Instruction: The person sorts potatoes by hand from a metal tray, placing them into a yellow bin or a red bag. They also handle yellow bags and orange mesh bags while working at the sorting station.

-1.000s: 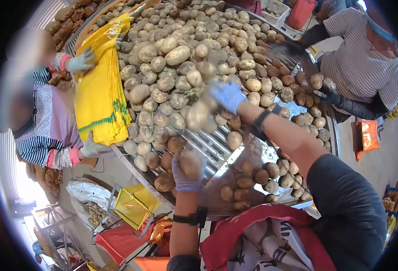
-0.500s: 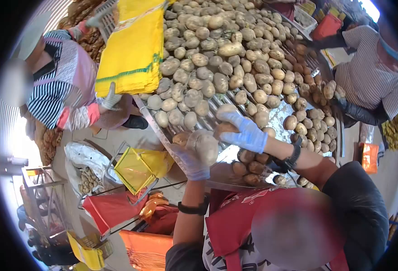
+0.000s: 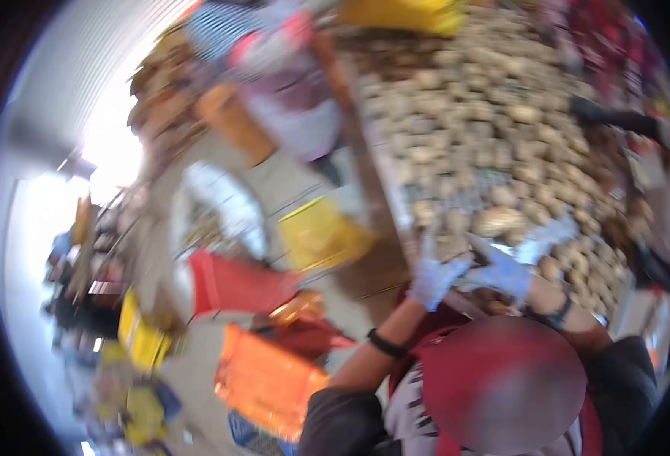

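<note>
Both of my hands wear thin bluish-white gloves and are close together at the near edge of a sorting table heaped with potatoes (image 3: 498,220). My left hand (image 3: 435,280) has its fingers apart, pointing up beside the table's left edge, with no potato visible in it. My right hand (image 3: 506,275) reaches left toward it, fingers spread over the nearest potatoes; a dark gap shows between its fingers and thumb. Motion blur hides whether the fingertips touch any potato.
Left of the table, a yellow bag (image 3: 320,234), a red bag (image 3: 236,283) and an orange stack of bags (image 3: 267,380) stand on the floor near a white sack (image 3: 225,197). One co-worker (image 3: 293,99) is at the upper left; another's dark sleeve (image 3: 616,115) reaches in from the right.
The view has swung left and is now blurred. My left hand no longer shows the large potato it held, and my right hand has come off its potato. Both hands are closer together.
</note>
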The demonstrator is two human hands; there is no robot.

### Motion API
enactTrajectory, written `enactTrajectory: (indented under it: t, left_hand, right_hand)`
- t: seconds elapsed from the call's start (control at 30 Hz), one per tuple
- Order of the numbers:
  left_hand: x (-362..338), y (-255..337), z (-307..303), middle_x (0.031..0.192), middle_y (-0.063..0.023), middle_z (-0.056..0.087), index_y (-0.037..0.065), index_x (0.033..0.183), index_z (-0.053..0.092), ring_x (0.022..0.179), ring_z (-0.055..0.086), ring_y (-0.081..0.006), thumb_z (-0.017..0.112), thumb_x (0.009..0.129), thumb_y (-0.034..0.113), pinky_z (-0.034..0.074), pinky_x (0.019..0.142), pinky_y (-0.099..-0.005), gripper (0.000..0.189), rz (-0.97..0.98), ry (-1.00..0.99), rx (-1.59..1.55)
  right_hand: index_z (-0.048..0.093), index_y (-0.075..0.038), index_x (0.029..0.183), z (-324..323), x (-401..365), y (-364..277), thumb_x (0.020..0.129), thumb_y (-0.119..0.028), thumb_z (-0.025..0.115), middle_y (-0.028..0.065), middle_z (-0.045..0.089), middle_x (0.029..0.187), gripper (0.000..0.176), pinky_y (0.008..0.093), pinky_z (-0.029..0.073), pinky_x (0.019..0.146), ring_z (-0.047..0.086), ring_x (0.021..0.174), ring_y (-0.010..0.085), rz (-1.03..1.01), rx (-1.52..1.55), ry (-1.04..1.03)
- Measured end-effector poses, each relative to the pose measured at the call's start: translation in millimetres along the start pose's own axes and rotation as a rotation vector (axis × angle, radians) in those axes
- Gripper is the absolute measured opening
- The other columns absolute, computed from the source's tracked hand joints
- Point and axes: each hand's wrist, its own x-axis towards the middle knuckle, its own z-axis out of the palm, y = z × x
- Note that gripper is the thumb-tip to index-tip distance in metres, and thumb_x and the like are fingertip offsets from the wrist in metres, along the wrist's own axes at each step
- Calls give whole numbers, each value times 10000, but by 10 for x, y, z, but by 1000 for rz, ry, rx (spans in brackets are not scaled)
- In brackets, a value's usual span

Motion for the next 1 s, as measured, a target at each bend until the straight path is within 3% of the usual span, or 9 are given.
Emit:
enactTrajectory:
  t: [0.13, 0.23, 0.33, 0.5, 0.6, 0.7, 0.77, 0.97, 1.0]
  left_hand:
    - [-203, -656, -1129, 783, -24, 544, 58, 930, 577, 614, 502, -119, 599, 833, 124, 426, 515, -241, 120, -748, 167, -958]
    - [330, -640, -2925, 817, -54, 571, 50, 956, 587, 635, 537, -151, 583, 844, 148, 462, 548, -281, 148, -275, 329, -134]
    - [809, -644, -3799, 850, -85, 598, 43, 982, 597, 656, 572, -184, 567, 856, 171, 498, 581, -321, 182, -473, 582, -624]
    - [108, -1435, -2637, 905, -135, 644, 31, 1025, 613, 690, 629, -239, 541, 874, 210, 557, 637, -386, 245, -930, 230, -421]
    - [154, -1082, -1808, 783, -53, 540, 42, 891, 573, 707, 545, -161, 586, 806, 53, 545, 610, -377, 87, -742, 307, -294]
    - [343, -1112, -1108, 905, -52, 549, 17, 961, 574, 817, 537, -127, 539, 786, -8, 514, 621, -293, 180, -410, 20, 29]
    - [417, -782, -450, 883, -37, 552, 1, 1017, 565, 813, 540, -123, 545, 792, -16, 505, 695, -257, 226, -252, 21, -164]
    - [199, -558, 261, 1053, -79, 537, 8, 1178, 482, 960, 556, -175, 594, 824, 52, 494, 832, -318, 373, -760, -236, -240]
    - [110, -641, 449, 1108, -100, 515, 11, 1213, 466, 1002, 543, -192, 595, 842, 104, 500, 833, -342, 403, -422, -282, -86]
  right_hand:
    - [146, -41, 1453, 208, 200, 142, 801, -92, 688, 104, 526, 1202, 850, 324, 412, 975, 513, 1110, 191, -103, 71, -218]
    - [147, -63, 1457, 152, 115, 44, 882, -238, 606, 124, 531, 1242, 756, 332, 378, 1004, 518, 1122, 218, -170, 128, -217]
    - [245, -88, 1438, -73, -42, 38, 898, -301, 572, 134, 555, 1241, 666, 345, 417, 958, 542, 1118, 245, 173, -359, 9]
    - [425, -166, 1348, -732, 12, 774, 851, -354, 596, 178, 467, 1301, 558, 386, 359, 1011, 443, 1220, 310, -172, -996, -68]
    - [535, -178, 1220, -745, 11, 159, 777, -264, 639, 146, 520, 1174, 463, 411, 378, 991, 445, 1179, 342, -107, -1227, 528]
    - [531, -198, 1232, -949, 437, 328, 779, -254, 609, 140, 503, 1220, 464, 438, 366, 988, 437, 1186, 341, -110, -1430, 491]
    - [536, -190, 1218, -1117, 596, 360, 762, -232, 626, 141, 507, 1206, 467, 429, 382, 970, 453, 1164, 333, -80, -1341, 454]
    - [512, -77, 1183, -1449, 393, 529, 623, -199, 767, 140, 533, 1115, 628, 414, 436, 907, 514, 1053, 336, -514, -978, 654]
    - [507, -68, 1188, -1380, 278, 389, 643, -201, 771, 134, 538, 1130, 620, 398, 437, 914, 522, 1060, 310, -417, -768, 626]
